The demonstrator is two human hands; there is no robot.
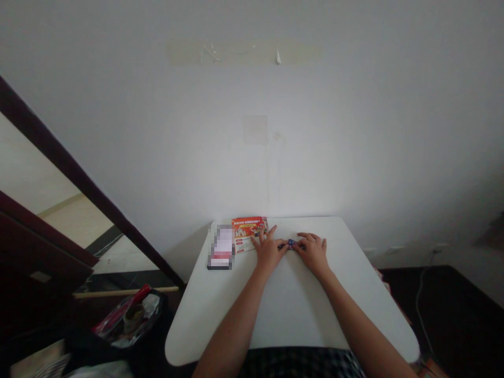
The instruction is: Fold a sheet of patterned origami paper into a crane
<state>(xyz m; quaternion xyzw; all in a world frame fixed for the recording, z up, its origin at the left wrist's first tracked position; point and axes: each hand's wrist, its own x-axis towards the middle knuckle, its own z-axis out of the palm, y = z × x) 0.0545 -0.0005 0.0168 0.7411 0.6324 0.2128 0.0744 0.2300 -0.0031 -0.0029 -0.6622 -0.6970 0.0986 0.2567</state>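
Observation:
Both my hands rest over the far part of a white table (291, 310). A small, dark blue, patterned piece (291, 244) lies between them, too small to name. My left hand (269, 251) pinches its left end with thumb and a finger, while the other fingers spread out over a printed orange and white leaflet (246, 233). From the other side, my right hand (314, 253) pinches the right end, its remaining fingers raised. Left of the leaflet, a phone-like device (221, 247) with a blurred-out screen lies on the table.
A plain wall (299, 173) stands right behind the table. On the floor at the left sits a container (132, 320) of mixed items, beside a dark-framed mirror or opening (98, 194). A cable (419, 299) hangs down at the right.

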